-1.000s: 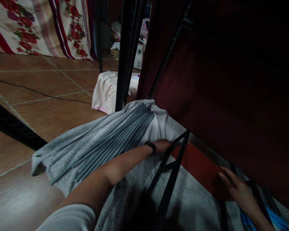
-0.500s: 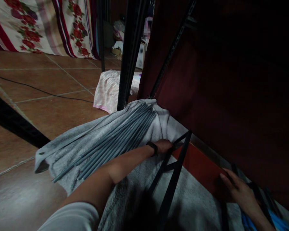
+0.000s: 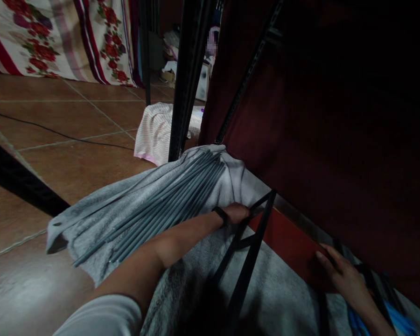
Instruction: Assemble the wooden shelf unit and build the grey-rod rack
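My left hand (image 3: pixel 237 213), with a dark band at the wrist, reaches forward and closes round a thin black metal bar (image 3: pixel 257 210) of a frame; its fingers are partly hidden behind the bar. A black slotted upright (image 3: pixel 247 270) crosses in front of that forearm. Lower right, my right hand (image 3: pixel 343 276) lies with fingers stretched against a dark red panel (image 3: pixel 290 242) near its lower edge. Beside my left arm a bundle of several grey rods (image 3: pixel 168 205) lies on a grey fleece cloth (image 3: pixel 283 298) spread over the floor.
A large dark red cloth wall (image 3: pixel 336 116) fills the right half. Black metal posts (image 3: pixel 187 74) stand in the middle. A pink-white folded cloth (image 3: pixel 157 133) lies on the brown tiled floor (image 3: pixel 73 140), crossed by a black cable (image 3: pixel 56 134). A floral blanket (image 3: pixel 56 37) hangs at the back left.
Only the view has shifted slightly; both hands stay where they were on the bar and the red panel.
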{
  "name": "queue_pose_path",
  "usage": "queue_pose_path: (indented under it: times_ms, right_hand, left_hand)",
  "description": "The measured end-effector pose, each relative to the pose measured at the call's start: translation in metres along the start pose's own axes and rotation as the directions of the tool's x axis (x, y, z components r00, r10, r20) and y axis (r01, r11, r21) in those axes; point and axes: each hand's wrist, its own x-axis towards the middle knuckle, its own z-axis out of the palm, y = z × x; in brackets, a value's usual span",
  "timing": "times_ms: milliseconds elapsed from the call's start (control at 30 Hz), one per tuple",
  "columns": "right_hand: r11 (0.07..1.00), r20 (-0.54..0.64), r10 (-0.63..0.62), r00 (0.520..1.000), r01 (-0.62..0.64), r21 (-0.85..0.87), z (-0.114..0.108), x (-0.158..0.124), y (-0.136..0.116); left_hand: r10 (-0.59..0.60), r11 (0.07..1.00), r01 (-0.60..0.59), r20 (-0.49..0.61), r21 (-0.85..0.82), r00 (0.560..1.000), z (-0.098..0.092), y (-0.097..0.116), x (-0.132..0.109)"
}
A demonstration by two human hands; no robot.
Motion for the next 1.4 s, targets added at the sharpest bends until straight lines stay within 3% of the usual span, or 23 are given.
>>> queue_pose_path:
  times_ms: [167, 367, 567, 1400]
  right_hand:
    - [1.0, -0.002, -0.012, 1.0, 0.012, -0.001, 0.0, -0.001, -0.003]
    - [1.0, 0.007, -0.003, 1.0, 0.003, 0.016, -0.002, -0.001, -0.007]
    - [1.0, -0.006, -0.019, 1.0, 0.019, 0.017, -0.002, -0.001, -0.01]
    - [0.998, -0.025, -0.058, 0.998, 0.058, -0.005, 0.002, -0.002, -0.006]
  left_hand:
    - [-0.008, 0.996, 0.009, 0.011, -0.083, 1.0, 0.001, -0.006, 0.0]
    - [-0.005, 1.0, 0.005, -0.003, -0.013, 1.0, 0.0, -0.002, 0.001]
    - [-0.018, 0.996, 0.019, 0.013, -0.088, 1.0, -0.002, -0.003, 0.0]
    - [0.042, 0.999, -0.042, -0.003, 0.002, 0.999, 0.006, -0.007, 0.003]
